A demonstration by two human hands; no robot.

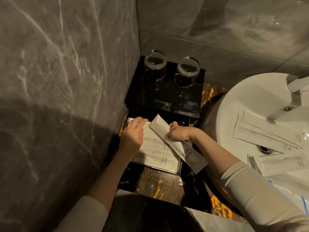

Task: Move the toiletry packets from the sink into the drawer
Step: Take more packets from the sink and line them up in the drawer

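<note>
A black drawer (179, 166) stands pulled out under a black box, with white toothbrush packets (164, 162) lying flat inside it. My right hand (178, 133) grips a long white toothbrush packet (187, 154) that slants over the drawer's right side. Fingers straight, my left hand (133, 134) rests on the packets in the drawer. Several more white packets (260, 131) lie in the white sink (234, 104) at the right.
Two upturned glasses (154, 64) stand on the black box (167, 96) in the corner. Grey marble walls close the left and back. The faucet (294, 96) overhangs the sink. The counter (160, 185) is dark marble with orange veins.
</note>
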